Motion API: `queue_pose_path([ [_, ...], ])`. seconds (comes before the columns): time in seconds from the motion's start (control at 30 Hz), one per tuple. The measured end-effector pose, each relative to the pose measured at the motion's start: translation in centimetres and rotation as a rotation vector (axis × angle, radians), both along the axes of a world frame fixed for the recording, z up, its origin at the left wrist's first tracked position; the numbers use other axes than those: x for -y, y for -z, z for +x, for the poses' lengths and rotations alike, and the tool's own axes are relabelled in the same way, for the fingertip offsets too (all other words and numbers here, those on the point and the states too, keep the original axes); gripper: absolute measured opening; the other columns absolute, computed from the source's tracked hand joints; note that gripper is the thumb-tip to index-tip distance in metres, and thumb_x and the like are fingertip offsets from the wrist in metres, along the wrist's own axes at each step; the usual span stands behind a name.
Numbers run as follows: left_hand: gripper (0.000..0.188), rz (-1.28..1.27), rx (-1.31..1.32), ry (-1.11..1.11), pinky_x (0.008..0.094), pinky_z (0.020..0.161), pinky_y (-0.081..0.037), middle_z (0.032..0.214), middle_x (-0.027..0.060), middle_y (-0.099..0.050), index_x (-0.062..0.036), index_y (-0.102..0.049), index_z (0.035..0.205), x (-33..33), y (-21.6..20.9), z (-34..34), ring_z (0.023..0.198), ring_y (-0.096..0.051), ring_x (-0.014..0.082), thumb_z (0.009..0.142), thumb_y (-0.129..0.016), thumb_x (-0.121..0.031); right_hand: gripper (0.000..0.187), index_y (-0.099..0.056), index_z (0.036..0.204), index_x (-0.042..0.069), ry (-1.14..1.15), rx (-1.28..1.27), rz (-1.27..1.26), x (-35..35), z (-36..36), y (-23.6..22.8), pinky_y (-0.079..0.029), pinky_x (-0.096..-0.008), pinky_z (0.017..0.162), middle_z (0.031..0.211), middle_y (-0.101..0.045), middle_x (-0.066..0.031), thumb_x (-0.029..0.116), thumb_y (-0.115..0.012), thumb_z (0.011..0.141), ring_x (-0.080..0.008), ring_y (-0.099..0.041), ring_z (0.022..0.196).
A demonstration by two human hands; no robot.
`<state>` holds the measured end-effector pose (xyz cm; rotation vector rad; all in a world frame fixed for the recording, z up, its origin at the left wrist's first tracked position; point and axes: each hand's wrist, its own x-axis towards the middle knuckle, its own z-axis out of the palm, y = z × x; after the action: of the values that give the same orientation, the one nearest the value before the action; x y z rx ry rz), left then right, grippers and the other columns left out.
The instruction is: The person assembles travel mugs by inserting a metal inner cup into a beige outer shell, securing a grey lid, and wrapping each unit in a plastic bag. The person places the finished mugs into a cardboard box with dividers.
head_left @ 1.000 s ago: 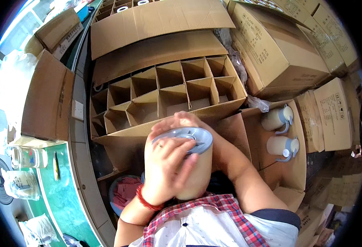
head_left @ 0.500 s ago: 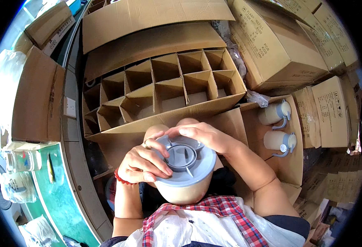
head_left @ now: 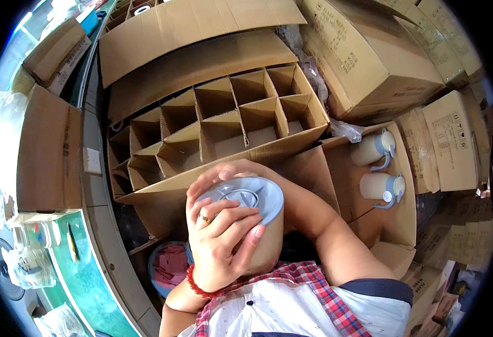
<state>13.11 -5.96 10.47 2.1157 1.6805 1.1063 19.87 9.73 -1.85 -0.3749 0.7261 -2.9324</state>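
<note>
The pot (head_left: 267, 244) has tipped, its lid (head_left: 271, 196) shifting farther away! Both hands hold it near the body, left hand (head_left: 224, 238) over the lid's left, right (head_left: 229, 170) around the far side, box (head_left: 218, 135) beyond.

Head cam, looks dn, close.

The left hand (head_left: 221, 238) covers part of the container (head_left: 272, 238) and lid (head_left: 270, 197); the lid hides some of the right hand (head_left: 232, 169). The top edge cuts off 1 far box (head_left: 120, 14).
</note>
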Motion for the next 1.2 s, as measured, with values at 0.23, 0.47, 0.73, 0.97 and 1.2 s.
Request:
queue_pose_path([
  [0.23, 0.018, -0.007, 0.448, 0.534, 0.0446, 0.111, -0.029, 0.09, 0.0014, -0.073, -0.0091, -0.078, 0.086, -1.2, 3.7, -6.8, 0.092, -0.065, 0.0189, 0.079, -0.072, -0.024, 0.049, -0.059, 0.124, -0.006, 0.44, 0.335, 0.287, 2.2, 5.8, -2.6, -0.043, -0.0321, 0.1, 0.113, -0.066, -0.0166, 0.033, -0.047, 0.097, -0.0218, -0.059, 0.11],
  [0.47, 0.041, 0.079, 0.812, 0.339, 0.0442, 0.098, -0.037, 0.076, 0.0092, -0.064, -0.0027, -0.063, 0.071, -0.4, 7.5, -6.1, 0.082, -0.054, 0.0217, 0.096, -0.056, -0.034, 0.037, -0.067, 0.114, -0.004, 0.479, 0.321, 0.71, 1.9, 7.2, -5.2, -0.041, -0.0314, 0.103, 0.126, -0.062, -0.0136, 0.027, -0.056, 0.095, -0.0202, -0.056, 0.118],
  [0.73, 0.043, 0.133, 1.212, 0.185, 0.0282, 0.067, -0.039, 0.075, 0.0075, -0.052, -0.0003, -0.05, 0.065, 0.9, 8.0, -4.0, 0.071, -0.048, 0.016, 0.102, -0.046, -0.021, 0.038, -0.066, 0.122, 0.006, 0.056, 0.193, 1.477, 0.9, 7.3, -13.5, -0.039, -0.0368, 0.104, 0.129, -0.055, -0.0145, 0.023, -0.069, 0.087, -0.0268, -0.051, 0.122],
  [0.97, 0.052, 0.094, 1.27, 0.358, 0.0323, 0.072, -0.041, 0.057, 0.0054, -0.047, -0.0063, -0.044, 0.05, 2.6, 5.2, -3.6, 0.058, -0.046, 0.0167, 0.1, -0.047, -0.022, 0.037, -0.07, 0.116, 0.015, -0.03, -0.079, 2.05, 4.2, 6.3, -18.7, -0.034, -0.0449, 0.103, 0.104, -0.059, -0.0084, 0.037, -0.07, 0.085, -0.0249, -0.054, 0.105],
  [1.2, 0.049, 0.016, 1.328, 0.382, 0.0295, 0.063, -0.039, 0.061, 0.0056, -0.046, -0.0033, -0.042, 0.054, 3.5, 6.1, -3.8, 0.063, -0.044, 0.016, 0.101, -0.044, -0.016, 0.036, -0.067, 0.109, 0.012, 0.08, -0.361, 2.217, 5.9, 6.3, -17.9, -0.033, -0.0483, 0.103, 0.095, -0.057, -0.0054, 0.04, -0.065, 0.087, -0.023, -0.054, 0.1],
])
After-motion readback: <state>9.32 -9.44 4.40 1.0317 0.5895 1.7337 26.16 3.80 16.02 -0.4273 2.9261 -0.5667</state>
